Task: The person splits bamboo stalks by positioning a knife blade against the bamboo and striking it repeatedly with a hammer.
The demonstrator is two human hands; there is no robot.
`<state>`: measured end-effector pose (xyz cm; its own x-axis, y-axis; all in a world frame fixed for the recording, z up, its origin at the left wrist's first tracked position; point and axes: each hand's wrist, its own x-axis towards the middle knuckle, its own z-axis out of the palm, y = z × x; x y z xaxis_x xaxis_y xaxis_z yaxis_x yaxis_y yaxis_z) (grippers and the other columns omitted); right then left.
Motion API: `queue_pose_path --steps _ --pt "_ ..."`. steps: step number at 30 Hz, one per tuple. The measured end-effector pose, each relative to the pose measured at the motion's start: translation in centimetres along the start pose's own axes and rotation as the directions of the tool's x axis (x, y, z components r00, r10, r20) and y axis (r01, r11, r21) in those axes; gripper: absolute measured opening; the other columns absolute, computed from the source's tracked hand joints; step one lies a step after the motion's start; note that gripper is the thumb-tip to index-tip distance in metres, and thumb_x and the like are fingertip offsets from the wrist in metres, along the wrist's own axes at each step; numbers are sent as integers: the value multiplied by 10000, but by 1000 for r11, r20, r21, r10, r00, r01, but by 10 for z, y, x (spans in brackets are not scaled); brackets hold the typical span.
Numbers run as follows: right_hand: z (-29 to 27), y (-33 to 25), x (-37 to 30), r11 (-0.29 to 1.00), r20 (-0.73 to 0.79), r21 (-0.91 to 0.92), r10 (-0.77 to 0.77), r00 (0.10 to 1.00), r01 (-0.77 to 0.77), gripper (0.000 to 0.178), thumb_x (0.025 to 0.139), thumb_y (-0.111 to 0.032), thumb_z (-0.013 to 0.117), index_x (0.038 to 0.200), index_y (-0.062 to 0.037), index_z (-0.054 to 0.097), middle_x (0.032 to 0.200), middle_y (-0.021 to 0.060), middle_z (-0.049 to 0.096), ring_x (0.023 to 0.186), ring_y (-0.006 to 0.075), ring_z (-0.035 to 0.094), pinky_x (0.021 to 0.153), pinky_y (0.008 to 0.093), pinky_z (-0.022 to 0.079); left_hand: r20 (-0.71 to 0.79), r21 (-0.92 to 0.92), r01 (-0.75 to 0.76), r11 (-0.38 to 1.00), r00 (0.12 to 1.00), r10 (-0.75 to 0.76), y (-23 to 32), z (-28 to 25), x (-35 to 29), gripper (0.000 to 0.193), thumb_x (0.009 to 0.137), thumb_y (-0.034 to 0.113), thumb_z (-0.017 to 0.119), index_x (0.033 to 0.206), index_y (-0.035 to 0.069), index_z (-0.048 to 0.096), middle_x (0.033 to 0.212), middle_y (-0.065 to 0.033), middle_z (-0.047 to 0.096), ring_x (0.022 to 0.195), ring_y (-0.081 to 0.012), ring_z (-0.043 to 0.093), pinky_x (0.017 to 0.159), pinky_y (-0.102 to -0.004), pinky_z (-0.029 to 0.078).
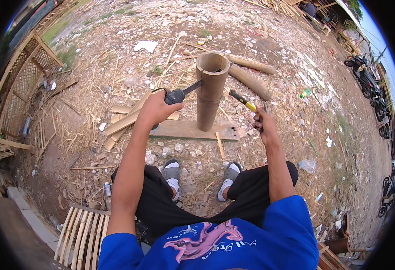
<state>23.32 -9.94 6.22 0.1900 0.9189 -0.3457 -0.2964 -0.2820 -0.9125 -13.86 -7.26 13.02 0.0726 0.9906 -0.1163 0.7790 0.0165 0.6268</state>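
Observation:
A thick bamboo tube (209,101) stands upright on a wooden board (179,130) in front of me, its hollow top end facing up. My left hand (159,108) is closed round the dark handle of a large knife (192,87). The blade sits in the tube's left wall below the rim; a dark strip of it shows inside the opening. To the right of the tube, apart from it, my right hand (264,123) grips a tool with a black-and-yellow handle (247,102). Its handle points up and left; the fingers partly hide its other end.
Bamboo poles (250,82) lie behind the tube. Split bamboo strips (127,121) lie left of the board, and a small stick (219,145) rests at its front edge. A slatted bamboo piece (83,236) is at lower left, lattice frames (22,90) at far left, motorcycles (370,85) at far right.

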Motion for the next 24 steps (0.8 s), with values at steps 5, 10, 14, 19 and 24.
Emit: queue_pose_path --steps 5,10,14,19,24 --pt "20 -33 -8 834 108 88 -552 827 545 206 948 -238 663 896 -99 521 674 -38 453 538 47 389 462 207 288 -30 -1 -15 1000 999 15 2 1 11 610 712 434 766 1085 -33 640 907 -179 677 820 -283 660 750 -372 505" --pt "-6 5 27 788 277 97 -608 744 607 186 944 -206 662 893 -56 567 647 -42 456 540 49 378 495 230 297 -33 0 4 1000 999 -4 14 15 24 602 707 413 767 1087 -36 639 911 -189 678 808 -284 657 748 -374 505" --pt "11 13 20 825 226 -37 -543 809 564 340 921 -141 671 1231 -90 541 709 -71 437 598 31 378 522 213 303 -56 16 -57 998 997 58 9 21 35 589 700 409 784 1065 -33 648 903 -179 684 798 -276 659 744 -371 504" --pt "-6 15 29 827 233 -187 -486 842 530 493 898 -139 679 1347 -99 480 712 -64 458 579 28 400 521 189 321 -75 -19 -100 995 992 98 10 25 41 576 672 423 788 1014 -25 670 787 -166 667 721 -270 654 667 -380 500" --pt "-3 -32 13 813 243 -141 -525 816 565 355 945 -118 624 1271 -41 506 682 -65 425 548 17 349 503 194 312 -65 1 -70 998 995 70 -5 22 42 589 672 418 788 1037 -29 672 800 -168 673 725 -278 655 677 -383 500"
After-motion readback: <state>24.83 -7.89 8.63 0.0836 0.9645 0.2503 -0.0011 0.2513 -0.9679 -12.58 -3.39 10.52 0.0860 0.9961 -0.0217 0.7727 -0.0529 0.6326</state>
